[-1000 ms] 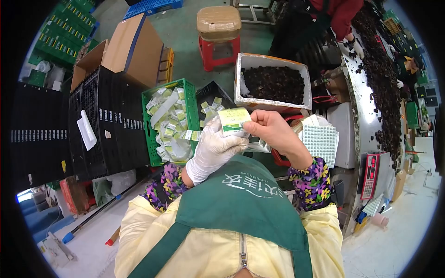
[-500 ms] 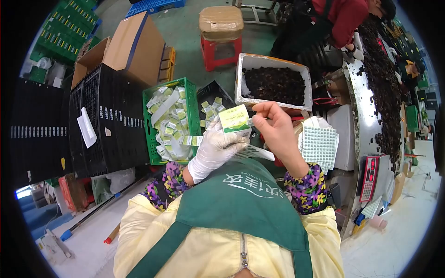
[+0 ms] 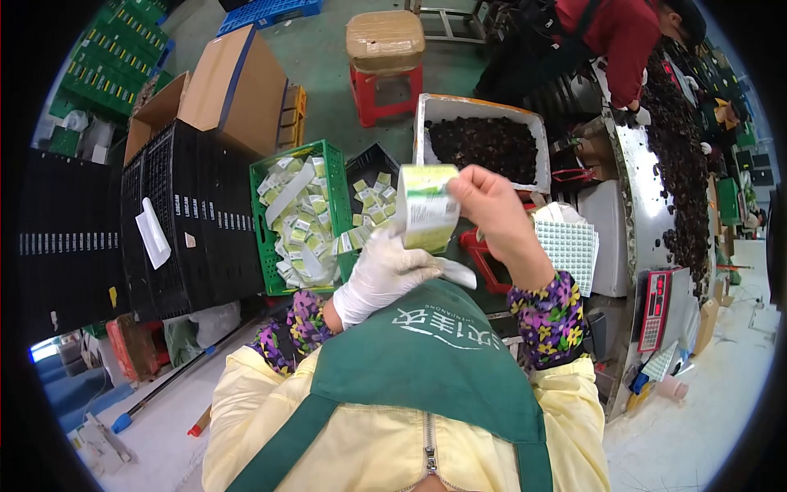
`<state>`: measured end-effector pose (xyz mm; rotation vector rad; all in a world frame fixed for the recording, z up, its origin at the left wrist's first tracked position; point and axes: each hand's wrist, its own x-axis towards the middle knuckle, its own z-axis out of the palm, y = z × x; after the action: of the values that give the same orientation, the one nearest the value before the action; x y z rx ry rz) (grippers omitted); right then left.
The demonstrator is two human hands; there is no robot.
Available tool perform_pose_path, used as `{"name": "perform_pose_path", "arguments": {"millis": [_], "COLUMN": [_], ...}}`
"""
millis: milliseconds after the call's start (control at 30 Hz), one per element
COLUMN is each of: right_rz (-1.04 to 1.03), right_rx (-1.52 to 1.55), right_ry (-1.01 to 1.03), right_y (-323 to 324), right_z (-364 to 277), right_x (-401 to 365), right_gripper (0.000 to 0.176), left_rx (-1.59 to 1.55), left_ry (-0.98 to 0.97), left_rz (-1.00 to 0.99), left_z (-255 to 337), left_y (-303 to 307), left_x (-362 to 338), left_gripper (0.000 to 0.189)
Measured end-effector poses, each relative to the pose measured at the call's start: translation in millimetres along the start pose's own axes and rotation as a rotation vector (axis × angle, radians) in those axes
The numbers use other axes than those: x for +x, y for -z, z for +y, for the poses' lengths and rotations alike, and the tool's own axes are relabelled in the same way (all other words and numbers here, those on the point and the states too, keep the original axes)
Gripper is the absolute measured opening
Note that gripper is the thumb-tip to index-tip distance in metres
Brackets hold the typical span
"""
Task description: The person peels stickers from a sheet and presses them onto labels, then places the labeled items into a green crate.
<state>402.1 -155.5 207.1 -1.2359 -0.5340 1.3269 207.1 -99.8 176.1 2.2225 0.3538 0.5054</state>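
Note:
My left hand (image 3: 381,271), in a white glove, is closed around the lower part of a small green-and-white printed packet (image 3: 430,205). A face with fine print and what looks like a barcode is toward me. My bare right hand (image 3: 502,217) pinches the packet's upper right edge between thumb and fingers. A folded whitish sheet (image 3: 461,275) pokes out beneath my left hand, its far part hidden by the fingers. Left of the glove, a green-and-white strip (image 3: 352,240) reaches toward a green crate (image 3: 336,184) filled with similar small packets.
A black tray (image 3: 354,168) holds more small packets. Behind my right hand stands a white foam box (image 3: 421,135) of dark pieces. Sticker sheets (image 3: 567,250) lie to the right, beside a red scale (image 3: 653,312). A co-worker in a red sleeve (image 3: 627,61) leans over the long table.
The packet has turned, from a face with large print to one with finer print. My right hand has shifted slightly right and now grips its upper edge. The whitish sheet is less visible.

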Motion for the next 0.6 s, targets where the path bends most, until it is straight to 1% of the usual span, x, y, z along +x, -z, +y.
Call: {"name": "perform_pose_path", "arguments": {"millis": [33, 67, 100, 133, 167, 200, 267, 300, 333, 400, 433, 467, 533, 600], "right_rz": [0.012, 0.024, 0.024, 0.105, 0.182, 0.175, 0.202, 0.109, 0.106, -0.017, -0.005, 0.000, -0.021, -0.024], "right_rx": [-0.002, -0.005, -0.004, -0.043, -0.084, -0.088, -0.199, -0.153, -0.153, -0.144, -0.216, -0.216, -0.347, -0.350], "right_ry": [0.012, 0.024, 0.027, 0.028, 0.027, 0.021, 0.169, 0.191, 0.190, 0.234, 0.247, 0.247, 0.271, 0.280], "right_y": [4.1, 7.3, 7.1, 6.6, 5.4, 1.8, -7.5, -4.0, -3.3, -3.0, -3.4, -4.7, -8.3, -9.1], "right_z": [-1.3, -1.7, -2.2, -1.8, -1.0, -1.4, -1.8, 3.3, 9.8, 20.2, 21.6, 21.6, 20.9, 24.3], "right_x": [6.7, 11.0, 10.8, 9.3, 7.7, 3.5, -9.6, -13.3, -14.9, -16.5, -17.0, -18.3, -19.2, -18.4], "right_gripper": [0.013, 0.012, 0.012, 0.013, 0.016, 0.016, 0.026, 0.031, 0.031, 0.030, 0.028, 0.028, 0.027, 0.025], "left_rx": [-0.143, -0.142, -0.220, -0.300, -0.138, -0.139, -0.130, -0.103, -0.103, -0.152, -0.157, -0.160, -0.067, -0.072], "left_ry": [0.058, 0.056, 0.101, 0.148, 0.116, 0.123, 0.086, 0.115, 0.117, 0.124, 0.131, 0.129, 0.116, 0.129], "left_rz": [-0.049, -0.049, -0.061, -0.071, -0.034, -0.027, 0.146, 0.135, 0.137, 0.178, 0.162, 0.158, 0.132, 0.113], "left_z": [-2.9, -4.3, -1.2, 1.6, 5.4, 4.2, 0.1, -3.6, -4.3, -3.8, -3.0, -1.0, 3.1, 5.2], "left_y": [-7.6, -12.2, -12.6, -11.4, -5.5, -4.5, -1.9, -0.7, -0.2, 0.6, 0.5, 1.2, 4.6, 5.6], "left_x": [-3.7, -6.4, -4.7, -2.8, -4.3, -3.3, -0.4, -1.2, -0.2, 2.7, 3.4, 4.1, 5.6, 5.3], "left_gripper": [0.015, 0.015, 0.015, 0.014, 0.015, 0.015, 0.015, 0.014, 0.014, 0.014, 0.014, 0.014, 0.014, 0.015]}}
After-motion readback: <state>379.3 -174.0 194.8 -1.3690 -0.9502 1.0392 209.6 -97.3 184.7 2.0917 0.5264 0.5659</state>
